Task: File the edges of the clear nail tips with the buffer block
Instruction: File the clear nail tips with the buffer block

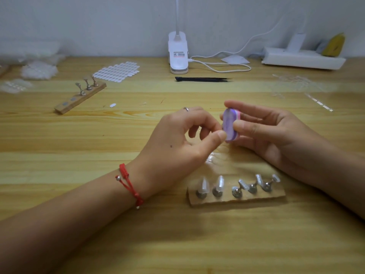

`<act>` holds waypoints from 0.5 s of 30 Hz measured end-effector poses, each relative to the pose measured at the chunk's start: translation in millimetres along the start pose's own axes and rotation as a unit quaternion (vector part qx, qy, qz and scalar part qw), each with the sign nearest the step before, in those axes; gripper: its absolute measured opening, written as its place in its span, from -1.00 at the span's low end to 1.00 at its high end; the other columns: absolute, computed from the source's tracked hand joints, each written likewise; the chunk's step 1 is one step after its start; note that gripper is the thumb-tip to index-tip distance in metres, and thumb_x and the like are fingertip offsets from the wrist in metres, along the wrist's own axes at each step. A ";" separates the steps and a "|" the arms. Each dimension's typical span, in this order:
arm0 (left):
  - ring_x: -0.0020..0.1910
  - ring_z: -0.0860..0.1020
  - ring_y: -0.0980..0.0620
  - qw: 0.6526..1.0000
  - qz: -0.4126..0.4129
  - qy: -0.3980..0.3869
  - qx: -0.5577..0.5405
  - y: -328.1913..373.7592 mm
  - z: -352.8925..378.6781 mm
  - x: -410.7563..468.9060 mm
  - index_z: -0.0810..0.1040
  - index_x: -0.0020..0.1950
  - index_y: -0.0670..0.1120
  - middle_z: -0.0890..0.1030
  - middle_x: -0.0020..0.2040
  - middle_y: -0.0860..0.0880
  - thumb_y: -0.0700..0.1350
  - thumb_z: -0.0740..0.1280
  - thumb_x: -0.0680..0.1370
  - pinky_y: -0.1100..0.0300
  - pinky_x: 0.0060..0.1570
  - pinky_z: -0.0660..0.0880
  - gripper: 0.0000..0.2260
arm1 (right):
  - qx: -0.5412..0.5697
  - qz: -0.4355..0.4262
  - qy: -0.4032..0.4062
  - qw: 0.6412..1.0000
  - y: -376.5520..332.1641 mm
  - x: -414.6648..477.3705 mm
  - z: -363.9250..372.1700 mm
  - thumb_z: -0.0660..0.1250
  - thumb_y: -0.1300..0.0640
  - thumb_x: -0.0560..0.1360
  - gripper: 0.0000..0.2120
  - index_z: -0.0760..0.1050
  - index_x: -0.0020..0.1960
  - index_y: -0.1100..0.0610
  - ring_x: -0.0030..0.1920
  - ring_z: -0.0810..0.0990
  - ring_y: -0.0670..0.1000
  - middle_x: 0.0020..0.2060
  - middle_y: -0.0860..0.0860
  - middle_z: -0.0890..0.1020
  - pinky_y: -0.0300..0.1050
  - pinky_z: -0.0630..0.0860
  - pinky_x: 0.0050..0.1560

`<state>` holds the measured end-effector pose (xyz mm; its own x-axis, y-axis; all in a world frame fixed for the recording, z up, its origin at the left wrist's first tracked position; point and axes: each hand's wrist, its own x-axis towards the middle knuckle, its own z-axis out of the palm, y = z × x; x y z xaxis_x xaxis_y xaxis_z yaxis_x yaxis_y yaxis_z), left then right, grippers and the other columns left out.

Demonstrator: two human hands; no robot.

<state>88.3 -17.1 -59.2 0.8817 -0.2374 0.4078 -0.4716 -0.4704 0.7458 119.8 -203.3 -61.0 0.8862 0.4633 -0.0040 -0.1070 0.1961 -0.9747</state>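
Observation:
My right hand (272, 133) grips a small purple and pink buffer block (230, 124) between thumb and fingers, above the middle of the desk. My left hand (181, 139) reaches to the block with thumb and forefinger pinched at its lower left edge; whatever they pinch is too small to make out. Below the hands lies a wooden holder (237, 196) with several metal stands, two of them carrying clear nail tips (203, 184). A few loose clear tips (213, 157) lie on the desk under my hands.
A second wooden holder (79, 98) with three stands lies at the left. Behind it is a sheet of adhesive tabs (117, 72). Black tweezers (203, 79), a white clip lamp (177, 54) with its cable, a white power strip (302, 57) and clear plastic sprues (296, 84) line the back.

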 end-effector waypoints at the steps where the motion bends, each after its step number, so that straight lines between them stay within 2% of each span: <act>1: -0.32 0.36 0.16 1.000 0.003 0.016 -0.007 0.0 -0.7 0.2 0.56 -0.25 -0.08 0.48 -0.34 0.03 -0.09 0.35 0.44 0.41 -0.21 0.26 -0.90 | -0.007 0.002 -0.009 1.000 -0.2 -0.6 0.5 0.43 0.22 0.26 -0.60 0.66 0.10 0.10 -0.06 0.65 0.02 -0.07 0.10 0.69 -0.16 0.61 -0.01; 3: -0.33 0.35 0.17 0.999 0.003 0.035 -0.012 -0.3 -2.3 0.7 0.54 -0.25 -0.06 0.45 -0.34 0.07 -0.10 0.34 0.45 0.42 -0.21 0.25 -0.92 | -0.034 0.009 -0.031 0.999 -0.2 -2.2 2.4 0.46 0.17 0.24 -0.60 0.67 0.09 0.04 -0.08 0.67 0.01 -0.08 0.11 0.71 -0.20 0.61 -0.04; 7: -0.31 0.35 0.18 1.000 -0.005 -0.013 -0.003 -0.2 -0.3 -0.2 0.55 -0.26 -0.05 0.44 -0.35 0.09 -0.07 0.34 0.43 0.40 -0.23 0.26 -0.91 | 0.003 -0.005 -0.005 1.000 1.1 0.0 0.6 0.44 0.21 0.25 -0.60 0.67 0.09 0.11 -0.12 0.66 0.00 -0.11 0.08 0.69 -0.18 0.61 -0.05; 11: -0.33 0.35 0.18 0.999 -0.001 0.026 -0.019 -1.0 -2.8 0.7 0.53 -0.25 -0.03 0.44 -0.35 0.08 -0.09 0.34 0.44 0.41 -0.21 0.25 -0.92 | -0.024 0.007 -0.029 0.999 1.0 -2.0 2.7 0.45 0.19 0.24 -0.61 0.68 0.07 0.05 -0.13 0.67 -0.02 -0.12 0.09 0.71 -0.21 0.61 -0.07; 15: -0.31 0.36 0.17 0.999 0.004 -0.032 -0.004 0.2 0.3 -1.0 0.55 -0.26 -0.02 0.47 -0.34 0.05 -0.07 0.35 0.43 0.36 -0.24 0.28 -0.92 | 0.051 -0.003 0.017 0.999 -1.0 1.9 -0.2 0.40 0.26 0.28 -0.68 0.70 0.02 0.11 -0.13 0.67 -0.02 -0.12 0.07 0.69 -0.18 0.62 -0.10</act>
<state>87.3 -17.2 -59.6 0.8771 -0.2942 0.3796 -0.4782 -0.4616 0.7471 121.7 -202.7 -60.0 0.9014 0.4328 -0.0072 -0.1452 0.2865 -0.9470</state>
